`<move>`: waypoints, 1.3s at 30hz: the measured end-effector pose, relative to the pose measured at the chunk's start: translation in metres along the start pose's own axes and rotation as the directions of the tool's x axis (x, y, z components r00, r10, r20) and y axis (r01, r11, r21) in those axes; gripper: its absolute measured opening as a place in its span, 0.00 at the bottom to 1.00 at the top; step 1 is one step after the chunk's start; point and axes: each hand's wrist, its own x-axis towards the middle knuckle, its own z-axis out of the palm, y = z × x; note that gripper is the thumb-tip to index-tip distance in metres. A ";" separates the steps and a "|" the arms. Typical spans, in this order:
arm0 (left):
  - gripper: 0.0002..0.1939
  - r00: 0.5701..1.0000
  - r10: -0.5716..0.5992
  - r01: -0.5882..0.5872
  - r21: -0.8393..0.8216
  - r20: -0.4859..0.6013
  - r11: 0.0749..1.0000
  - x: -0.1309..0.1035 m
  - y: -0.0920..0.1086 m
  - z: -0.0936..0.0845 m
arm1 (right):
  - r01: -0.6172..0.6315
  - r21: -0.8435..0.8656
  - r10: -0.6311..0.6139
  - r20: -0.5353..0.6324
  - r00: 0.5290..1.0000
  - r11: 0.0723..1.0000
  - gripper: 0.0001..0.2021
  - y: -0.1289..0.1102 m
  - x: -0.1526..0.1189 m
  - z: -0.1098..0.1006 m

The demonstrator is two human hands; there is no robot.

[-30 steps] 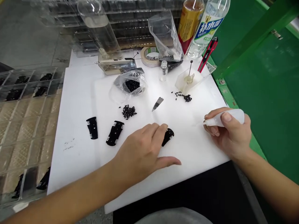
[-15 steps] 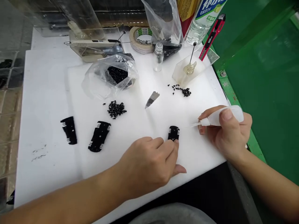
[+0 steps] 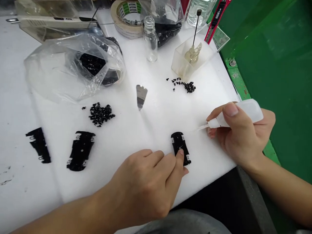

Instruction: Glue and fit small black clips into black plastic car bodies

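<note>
A small black car-shaped piece (image 3: 179, 143) with light marks at its corners lies flat on the white foam sheet. The index fingertip of my left hand (image 3: 148, 182) presses its middle and holds it down; the other fingers are curled, and the thumb shows just below. To the right, my right hand (image 3: 243, 130) is closed around a white squeeze bottle (image 3: 251, 110). The bottle's thin nozzle points left, a short way above and right of the piece. A similar black piece (image 3: 81, 151) and a narrower black piece (image 3: 40, 146) lie to the left.
Tiny black chips form a left pile (image 3: 100, 113) and a smaller right pile (image 3: 189, 86). A pointed metal blade (image 3: 141, 96) lies between. Behind stand a clear bag (image 3: 60, 71), a tape roll (image 3: 122, 22), a glass vial (image 3: 151, 45), a clear holder (image 3: 179, 61) and a red cutter (image 3: 215, 21).
The view has come closer and shifted. My left index finger sits lower on the piece, which now shows more fully and is turned slightly. My right hand keeps the bottle.
</note>
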 end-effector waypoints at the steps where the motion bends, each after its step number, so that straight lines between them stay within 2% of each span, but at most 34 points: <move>1: 0.20 1.000 -0.013 0.013 -0.007 0.008 1.000 0.000 -0.001 0.000 | 0.011 -0.010 -0.011 -0.002 1.000 1.000 0.17 0.000 0.000 0.000; 5: 0.27 0.998 -0.027 0.024 0.064 0.060 0.998 -0.001 -0.003 0.001 | 0.004 -0.048 -0.004 0.013 1.000 0.999 0.18 -0.002 0.000 0.002; 15: 0.24 0.998 -0.032 0.029 0.044 0.054 0.999 0.002 -0.004 0.002 | -0.012 -0.090 0.017 0.053 0.998 0.996 0.17 -0.004 -0.002 0.001; 20: 0.24 0.998 -0.031 0.029 0.043 0.063 0.999 -0.001 -0.003 0.000 | 0.020 -0.104 -0.013 0.060 0.998 0.994 0.17 -0.002 -0.002 0.000; 25: 0.24 0.998 -0.024 0.022 0.041 0.052 0.999 -0.001 -0.004 0.001 | 0.001 -0.076 0.000 0.017 1.000 0.997 0.17 -0.003 0.000 0.002; 29: 0.24 0.998 -0.001 -0.002 0.048 0.061 0.999 0.001 -0.003 0.002 | 0.086 -0.038 -0.087 -0.040 0.995 0.996 0.17 -0.006 -0.004 0.006; 34: 0.23 0.998 -0.026 0.024 0.027 0.061 0.999 0.001 -0.002 0.004 | 0.256 -0.073 -0.244 0.140 0.960 0.964 0.10 -0.007 -0.016 0.004; 37: 0.22 0.998 -0.032 0.031 0.028 0.056 0.999 0.000 -0.002 0.004 | 0.236 -0.162 -0.201 0.206 0.958 0.958 0.07 -0.007 -0.018 0.001; 39: 0.23 0.998 -0.037 0.036 0.026 0.052 0.999 0.000 -0.003 0.003 | 0.207 -0.192 -0.169 0.199 0.965 0.959 0.07 -0.007 -0.018 0.001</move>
